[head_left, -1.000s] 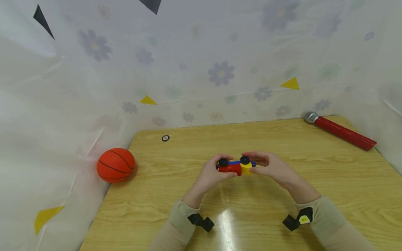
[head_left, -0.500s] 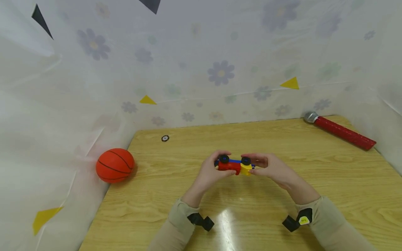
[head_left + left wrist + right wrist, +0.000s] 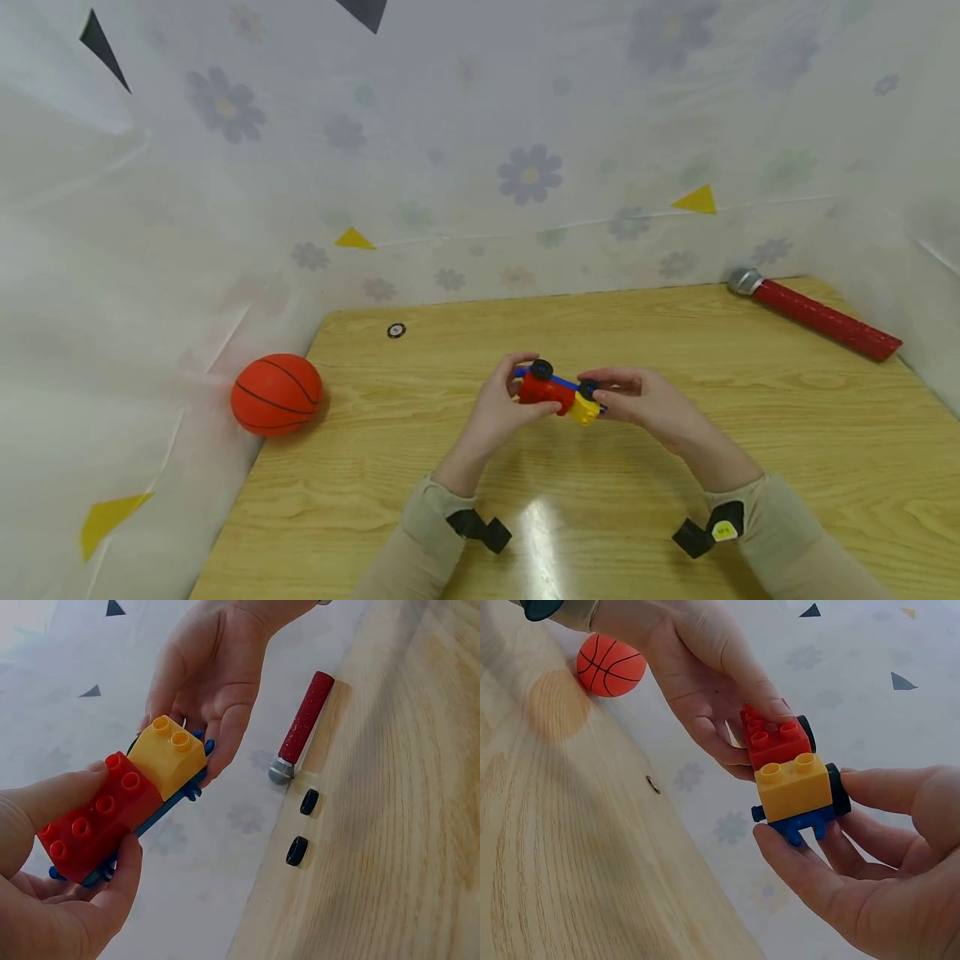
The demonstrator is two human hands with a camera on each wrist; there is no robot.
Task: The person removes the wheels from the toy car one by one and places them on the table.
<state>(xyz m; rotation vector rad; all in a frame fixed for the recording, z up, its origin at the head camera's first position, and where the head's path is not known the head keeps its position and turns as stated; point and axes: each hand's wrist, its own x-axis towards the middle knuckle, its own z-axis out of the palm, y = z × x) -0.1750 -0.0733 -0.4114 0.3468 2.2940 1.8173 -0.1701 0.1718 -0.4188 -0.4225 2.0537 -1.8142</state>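
Note:
A small building-block toy car (image 3: 547, 392) is held in the air between both hands. It has a red block (image 3: 139, 806), a yellow block (image 3: 795, 791) and a blue base (image 3: 784, 827). The left hand (image 3: 495, 408) grips the red end between thumb and fingers. At the yellow end, the right hand (image 3: 651, 410) has its thumb on a black wheel (image 3: 840, 789) and a fingertip near the bare blue peg (image 3: 758, 814) opposite. Black wheels show along one side only. In the left wrist view two loose black wheels, one nearer (image 3: 297, 851), stand on the table.
An orange toy basketball (image 3: 276, 395) sits by the left edge of the wooden table (image 3: 375, 467). A small round black-and-white disc (image 3: 396, 331) lies at the back left. A red microphone (image 3: 821, 317) lies back right. Flower-patterned sheeting (image 3: 465, 150) surrounds the table.
The toy car has tilted: its red end has risen and its yellow end has dropped slightly. The right fingers have shifted onto the wheel at the yellow end.

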